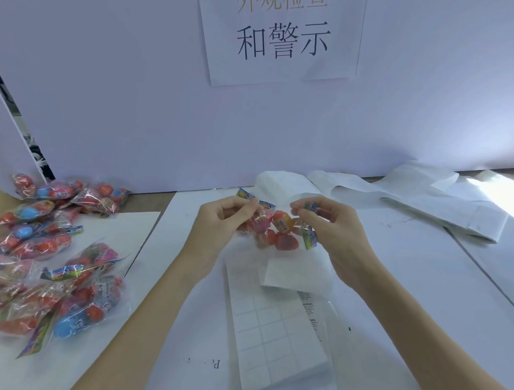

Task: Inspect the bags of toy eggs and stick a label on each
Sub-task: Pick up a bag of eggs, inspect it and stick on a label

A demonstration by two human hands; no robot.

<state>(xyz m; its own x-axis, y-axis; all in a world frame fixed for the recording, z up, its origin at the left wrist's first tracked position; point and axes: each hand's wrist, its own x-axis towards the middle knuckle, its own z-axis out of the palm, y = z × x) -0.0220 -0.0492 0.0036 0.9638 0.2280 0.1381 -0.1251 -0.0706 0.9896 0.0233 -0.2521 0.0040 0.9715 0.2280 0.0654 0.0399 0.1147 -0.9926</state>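
We hold one bag of toy eggs (273, 228) above the worktop's (415, 276) middle, left hand (221, 223) and right hand (329, 221) each pinching a crinkly top corner; slick film could slip, dropping it onto the label sheet (273, 335).

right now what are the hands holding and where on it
Both hold one clear bag of toy eggs above the label sheets. The left hand pinches its upper left edge, the right hand its upper right edge, so it hangs between them.
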